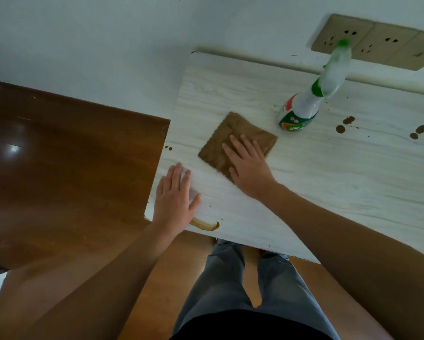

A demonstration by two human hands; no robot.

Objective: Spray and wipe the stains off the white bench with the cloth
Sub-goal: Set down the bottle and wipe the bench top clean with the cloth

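Note:
A folded brown cloth (233, 138) lies flat on the white wood-grain bench (329, 173). My right hand (249, 165) presses down on the cloth's near corner with fingers spread. My left hand (175, 197) rests flat and open on the bench near its left edge, holding nothing. A white spray bottle with green trim (304, 106) stands upright behind the cloth, untouched. Dark brown stains (346, 125) spot the bench to the right of the bottle, with small specks (168, 148) near the left edge.
A yellowish-brown smear (206, 225) runs along the bench's front edge by my left wrist. A tan socket panel (378, 41) sits on the white wall behind. Brown wooden floor (66, 168) lies left of the bench; my legs stand below it.

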